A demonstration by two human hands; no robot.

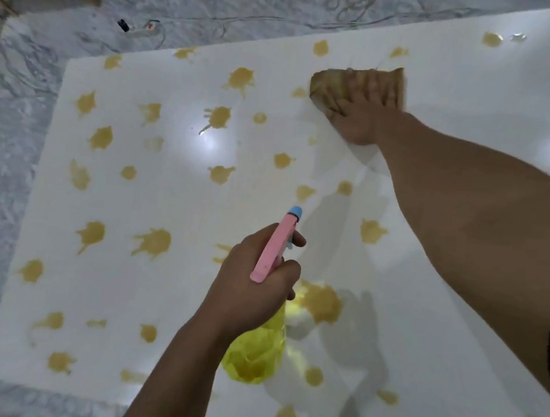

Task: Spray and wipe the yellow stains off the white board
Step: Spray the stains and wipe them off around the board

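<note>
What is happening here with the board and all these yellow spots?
A person is cleaning a white board that lies on the floor. The right hand presses a brown cloth flat near the far edge. The left hand holds a yellow spray bottle by its pink trigger head. Many yellow stains remain across the board.

Single head-worn wide-angle view, steeply downward, close above the white board point(174, 206).

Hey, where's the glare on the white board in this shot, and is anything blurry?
Head view: a bright light reflection sits on the white board left of centre, another near the right edge; the right hand and brown cloth are motion-blurred; the left hand holding the spray bottle is sharper and casts soft shadows; the wide lens bends the board's edges.
</note>
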